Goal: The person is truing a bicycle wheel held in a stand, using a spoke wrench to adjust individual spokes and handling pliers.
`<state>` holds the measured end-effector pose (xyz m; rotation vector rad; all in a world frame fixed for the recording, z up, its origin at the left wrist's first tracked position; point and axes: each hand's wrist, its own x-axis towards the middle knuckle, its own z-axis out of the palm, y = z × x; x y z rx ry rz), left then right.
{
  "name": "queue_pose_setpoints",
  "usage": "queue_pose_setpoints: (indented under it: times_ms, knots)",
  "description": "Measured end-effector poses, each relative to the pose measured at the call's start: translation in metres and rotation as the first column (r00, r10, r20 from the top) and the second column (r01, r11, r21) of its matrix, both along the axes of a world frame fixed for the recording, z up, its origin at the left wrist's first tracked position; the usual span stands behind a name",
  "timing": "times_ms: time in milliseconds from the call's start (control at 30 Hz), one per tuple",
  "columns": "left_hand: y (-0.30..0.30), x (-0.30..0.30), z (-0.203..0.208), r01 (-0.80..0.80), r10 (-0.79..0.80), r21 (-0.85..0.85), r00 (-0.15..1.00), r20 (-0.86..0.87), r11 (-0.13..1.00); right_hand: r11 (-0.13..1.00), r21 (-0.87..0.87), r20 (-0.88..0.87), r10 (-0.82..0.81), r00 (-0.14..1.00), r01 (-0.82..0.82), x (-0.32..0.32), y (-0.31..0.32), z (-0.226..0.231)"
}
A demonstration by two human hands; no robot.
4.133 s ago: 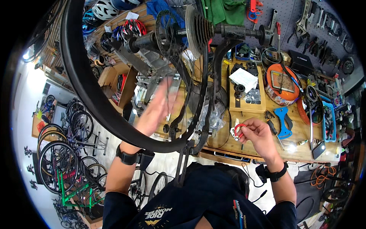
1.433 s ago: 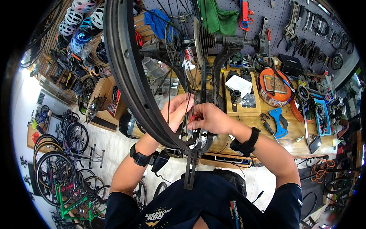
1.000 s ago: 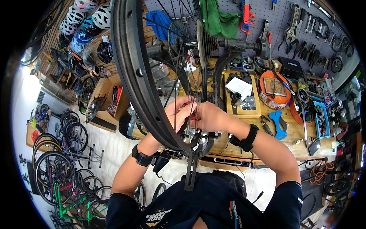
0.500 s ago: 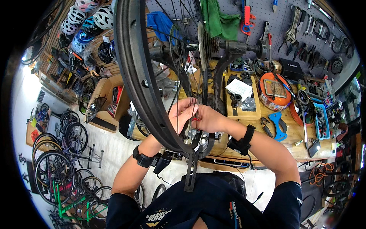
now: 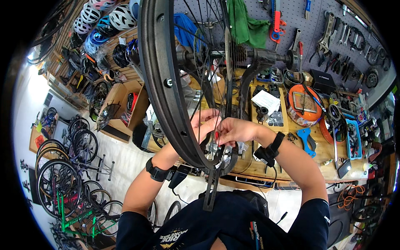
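Bicycle wheel (image 5: 158,79) stands upright before me in a black stand (image 5: 249,77), above a wooden bench (image 5: 250,166). Reaching into it, my left hand (image 5: 203,125) curls, thumb near fingertips; I cannot tell whether it pinches anything. Beside it, my right hand (image 5: 238,130) pinches a small red tool (image 5: 216,134). Farther right lies a blue tool (image 5: 305,139).

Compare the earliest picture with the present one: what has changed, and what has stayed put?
The right hand moved left from over the bench to the wheel, keeping its small red tool. The left hand, blurred earlier, shifted right; the two hands are now close together. The blue tool and orange tin stayed on the bench.
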<state>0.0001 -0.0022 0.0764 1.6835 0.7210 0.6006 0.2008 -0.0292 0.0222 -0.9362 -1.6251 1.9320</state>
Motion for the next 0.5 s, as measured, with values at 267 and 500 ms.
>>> queue_pose_setpoints:
  times_ms: [267,500]
  knots:
    - [0.000,-0.002,0.001,0.027,-0.027,0.010,1.000,-0.011,1.000,0.735,0.550,-0.185,-0.355,0.916,0.396,-0.031,-0.012,-0.007]
    - [0.003,-0.001,-0.002,0.050,-0.050,-0.054,0.999,-0.002,0.997,0.807,0.572,0.318,-0.386,0.866,0.150,-0.023,-0.015,0.011]
